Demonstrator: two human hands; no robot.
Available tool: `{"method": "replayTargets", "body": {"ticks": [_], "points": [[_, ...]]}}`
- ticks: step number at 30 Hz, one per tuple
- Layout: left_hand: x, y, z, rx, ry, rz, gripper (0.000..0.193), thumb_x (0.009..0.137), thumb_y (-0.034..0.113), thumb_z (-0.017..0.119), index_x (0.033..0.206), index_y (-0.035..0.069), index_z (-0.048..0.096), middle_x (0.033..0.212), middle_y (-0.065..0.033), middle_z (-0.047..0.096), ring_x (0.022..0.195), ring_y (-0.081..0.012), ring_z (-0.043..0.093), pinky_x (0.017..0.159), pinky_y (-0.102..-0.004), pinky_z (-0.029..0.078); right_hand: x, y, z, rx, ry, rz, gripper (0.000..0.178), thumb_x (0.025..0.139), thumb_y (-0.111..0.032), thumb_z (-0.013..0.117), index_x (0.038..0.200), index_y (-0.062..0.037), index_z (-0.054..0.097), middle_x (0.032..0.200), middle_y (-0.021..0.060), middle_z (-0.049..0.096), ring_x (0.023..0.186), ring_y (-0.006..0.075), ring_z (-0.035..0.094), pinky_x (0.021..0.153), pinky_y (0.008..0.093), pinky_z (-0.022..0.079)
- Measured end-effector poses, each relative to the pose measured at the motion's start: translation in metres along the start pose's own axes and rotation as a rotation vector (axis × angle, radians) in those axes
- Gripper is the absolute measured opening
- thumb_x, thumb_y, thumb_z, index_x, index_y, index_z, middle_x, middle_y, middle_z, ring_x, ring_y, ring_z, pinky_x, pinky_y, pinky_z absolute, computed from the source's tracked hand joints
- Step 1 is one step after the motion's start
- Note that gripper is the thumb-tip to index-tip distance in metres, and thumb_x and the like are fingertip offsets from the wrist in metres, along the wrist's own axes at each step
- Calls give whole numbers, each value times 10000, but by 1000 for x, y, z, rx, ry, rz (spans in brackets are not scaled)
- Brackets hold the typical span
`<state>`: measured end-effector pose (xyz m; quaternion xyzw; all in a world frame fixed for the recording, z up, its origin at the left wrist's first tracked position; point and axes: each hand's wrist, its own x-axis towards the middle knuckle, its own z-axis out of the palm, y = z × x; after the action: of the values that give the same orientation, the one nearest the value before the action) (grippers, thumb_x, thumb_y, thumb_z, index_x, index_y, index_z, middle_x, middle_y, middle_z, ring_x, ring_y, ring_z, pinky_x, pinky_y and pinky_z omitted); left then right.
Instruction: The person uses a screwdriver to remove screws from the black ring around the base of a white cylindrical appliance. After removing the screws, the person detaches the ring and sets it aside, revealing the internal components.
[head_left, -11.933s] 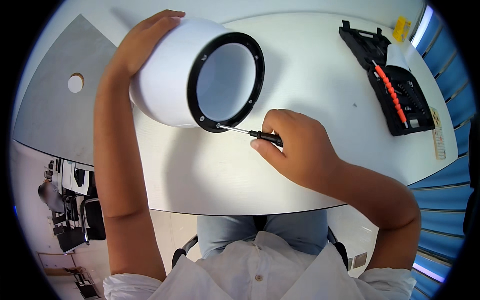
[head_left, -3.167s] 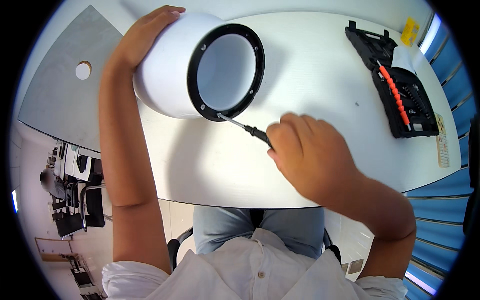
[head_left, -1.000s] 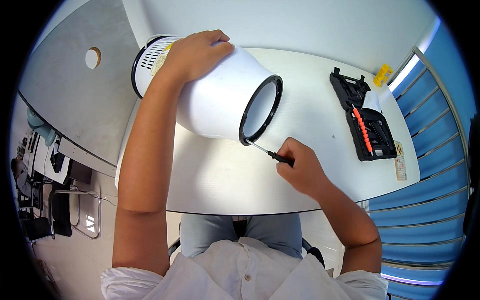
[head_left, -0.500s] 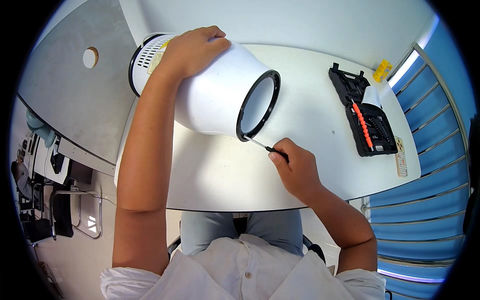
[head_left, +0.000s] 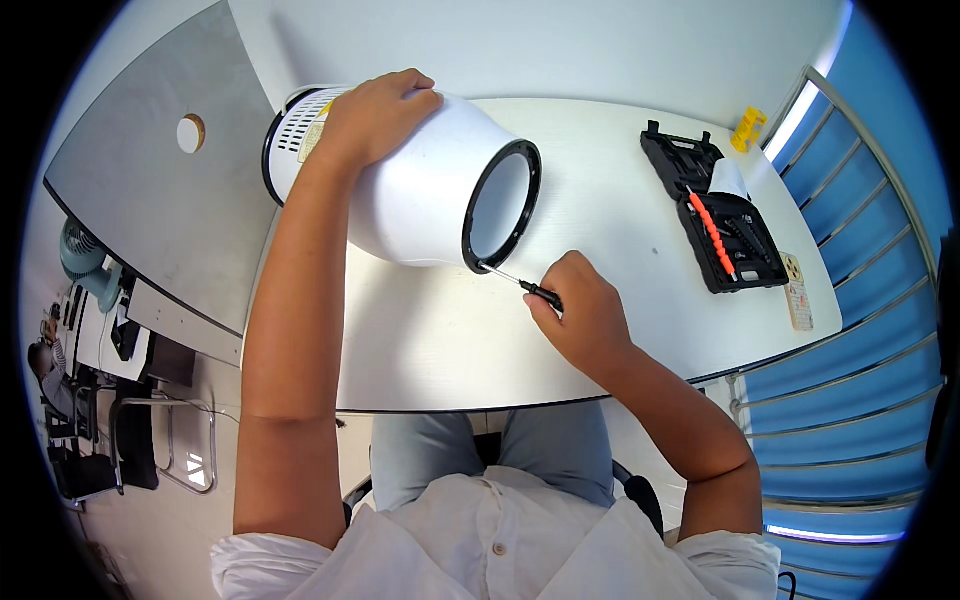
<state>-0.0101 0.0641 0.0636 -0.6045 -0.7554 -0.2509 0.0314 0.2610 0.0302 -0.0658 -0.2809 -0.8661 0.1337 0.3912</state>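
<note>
A white, rounded appliance housing (head_left: 415, 205) lies on its side on the white table, with vent slots at its far-left end. A black ring (head_left: 530, 205) rims its open end, which faces right toward me. My left hand (head_left: 385, 118) presses over the top of the housing, fingers bent around its far side and partly hidden. In my right hand (head_left: 585, 310) is a screwdriver (head_left: 540, 294), its black handle held between thumb and fingers. The metal shaft's tip meets the lower edge of the black ring; any screw there is too small to make out.
An open black tool case (head_left: 735, 245) with an orange flexible shaft (head_left: 712, 235) lies at the table's right. Beside it are a pale remote control (head_left: 798, 295) and a yellow holder (head_left: 748, 130). A metal railing (head_left: 875, 155) runs along the right; a grey panel (head_left: 140, 200) stands left.
The whole view has shifted slightly. More of the screwdriver's handle shows as my right hand's grip on it has changed a little; its tip stays at the ring. My left hand keeps its place.
</note>
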Motion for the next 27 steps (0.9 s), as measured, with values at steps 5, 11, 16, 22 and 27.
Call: {"method": "replayTargets", "body": {"ticks": [5,11,16,22,27], "points": [[3,-3,1,-15,-11,-12,557,803,476,483,1233,153,625,1207,-124,646,1100,-288,607,983,-354,423,-5,8,7,-461,93,-239,250,682,-165,794,792,-92,582,685,19,510,604,201,507,522,320,402],[-1,-2,1,-30,20,40,519,818,417,492,1230,125,614,1119,-155,666,977,-281,633,900,-340,450,-5,7,15,-327,94,-156,240,736,-177,775,781,-82,559,666,31,525,563,199,478,496,295,358],[-5,-3,3,-19,26,21,539,806,460,486,1211,135,633,1180,-130,655,1077,-293,612,972,-365,426,4,4,1,478,-313,567,166,913,-166,614,825,-49,538,624,5,485,504,119,395,482,262,324],[-10,-9,3,-16,58,54,529,812,458,481,1210,144,633,1187,-126,653,1081,-300,609,982,-366,422,15,5,-12,879,-570,928,209,928,-212,604,841,-30,549,661,12,516,585,89,433,539,283,378],[-12,-4,0,-13,55,49,518,820,450,478,1210,145,630,1189,-126,652,1088,-305,606,981,-367,423,-1,-1,-5,263,-295,310,190,859,-162,676,801,-52,532,666,49,550,563,152,487,517,291,392]]}}
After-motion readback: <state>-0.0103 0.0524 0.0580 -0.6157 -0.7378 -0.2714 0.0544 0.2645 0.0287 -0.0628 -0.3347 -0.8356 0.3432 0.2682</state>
